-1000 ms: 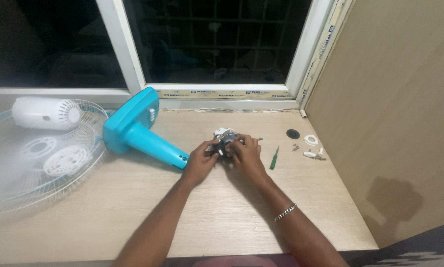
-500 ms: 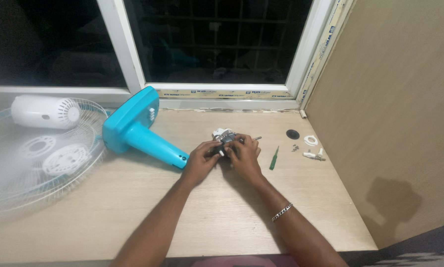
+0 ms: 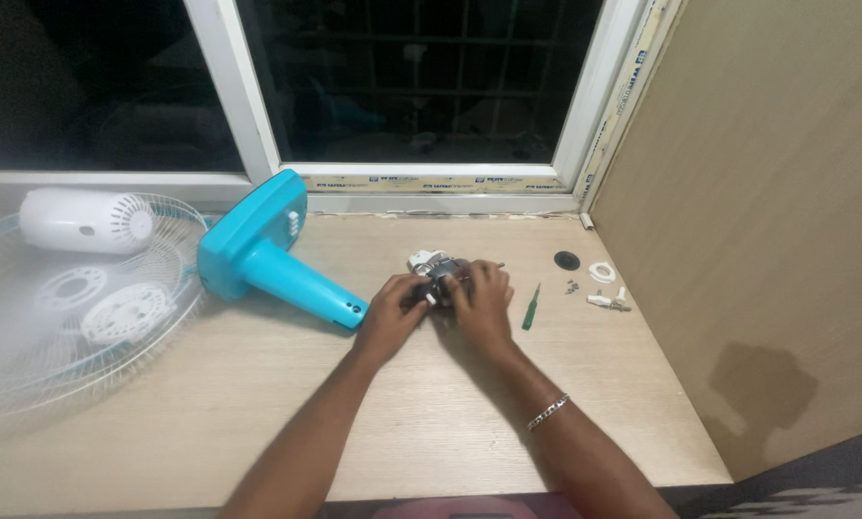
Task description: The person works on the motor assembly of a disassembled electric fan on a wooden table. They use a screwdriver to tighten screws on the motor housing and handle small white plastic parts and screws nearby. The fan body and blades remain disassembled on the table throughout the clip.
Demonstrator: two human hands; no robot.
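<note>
Nothing's really shifted since before: our left hand [image 3: 395,306] and right hand [image 3: 482,306] still curl tight around the small fan motor [image 3: 438,272], just right of the teal fan stand [image 3: 275,257], green screwdriver [image 3: 530,308] beside.

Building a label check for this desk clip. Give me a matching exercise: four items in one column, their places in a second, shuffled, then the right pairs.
Items
1. blue fan stand
2. green screwdriver
3. white motor cover
4. small motor

Places
A. held between the left hand and right hand
B. lying on the wire fan guard at the far left
C. flat on the desk, just right of the hands
D. on its side, base toward the window, left of the hands

Pairs: 1-D, 2-C, 3-B, 4-A
</note>
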